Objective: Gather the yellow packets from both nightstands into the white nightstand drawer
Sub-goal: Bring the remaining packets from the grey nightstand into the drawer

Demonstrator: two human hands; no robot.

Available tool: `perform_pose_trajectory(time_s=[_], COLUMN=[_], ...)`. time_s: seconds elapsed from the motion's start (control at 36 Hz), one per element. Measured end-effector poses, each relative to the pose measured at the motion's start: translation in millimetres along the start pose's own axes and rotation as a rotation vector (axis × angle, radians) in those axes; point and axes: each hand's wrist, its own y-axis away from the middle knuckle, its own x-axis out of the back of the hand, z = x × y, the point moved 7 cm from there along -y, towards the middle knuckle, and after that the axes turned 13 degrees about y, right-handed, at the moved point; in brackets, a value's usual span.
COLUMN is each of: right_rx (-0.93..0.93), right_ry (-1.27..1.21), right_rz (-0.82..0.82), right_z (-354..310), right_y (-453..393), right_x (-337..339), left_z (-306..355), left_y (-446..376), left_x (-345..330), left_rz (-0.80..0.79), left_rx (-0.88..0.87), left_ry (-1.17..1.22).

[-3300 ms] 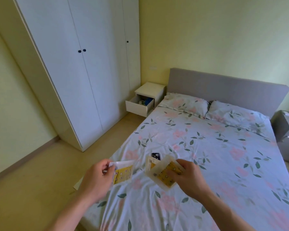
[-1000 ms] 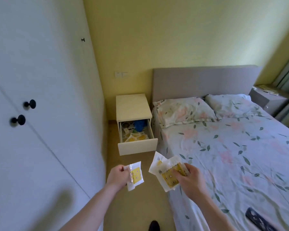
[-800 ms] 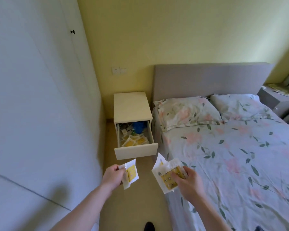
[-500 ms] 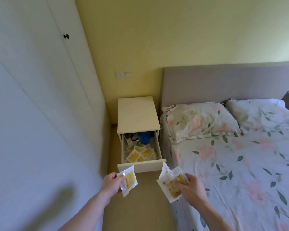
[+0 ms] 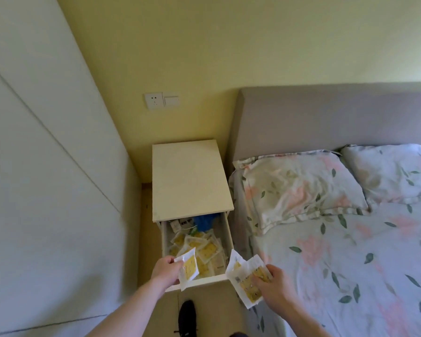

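Two hands holding yellow packets over an open white nightstand drawer.

The left hand [image 5: 166,268] is pinching a single white-edged yellow packet [image 5: 188,266] above the pulled-out drawer [image 5: 196,282] of the white nightstand [image 5: 190,177], where a heap of yellow packets [image 5: 199,246] is lying; the right hand [image 5: 274,283] is gripping several fanned yellow packets [image 5: 244,276] beside the floral-sheeted bed [image 5: 350,251].

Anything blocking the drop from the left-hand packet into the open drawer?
Nothing visible. The left hand holds its yellow packet over the front of the open white drawer, which already holds loose packets and a blue item at the back.
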Motion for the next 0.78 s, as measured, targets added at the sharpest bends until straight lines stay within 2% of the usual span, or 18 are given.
perform_pose_trajectory(time_s=[0.22,0.31,0.36,0.44,0.56,0.78], right_rx=[-0.067,-0.094,-0.109,-0.146,-0.182,-0.162], right_ry=[0.041,0.071,0.087,0.087,0.124,0.123], right_rz=[-0.035,-0.061,-0.065,-0.094,-0.154,-0.233], right_z=[-18,9,-9,-33,-26,-49], right_y=[-104,-164,-173,-183,-213,-261], right_x=[-19,-43,-47,-57,-83,-134], left_z=[26,17,-2,-27,-44,-39], left_y=[-98,-128,-145,-156,-162,-175], left_x=[-26,-24,-14,-4,6,22], left_rz=[-0.035,0.000,0.043,0.047,0.061,0.133], left_rx=[0.078,0.079,0.110,0.134,0.132,0.000], left_ry=[0.034,-0.061,-0.144,-0.245,-0.292,-0.298])
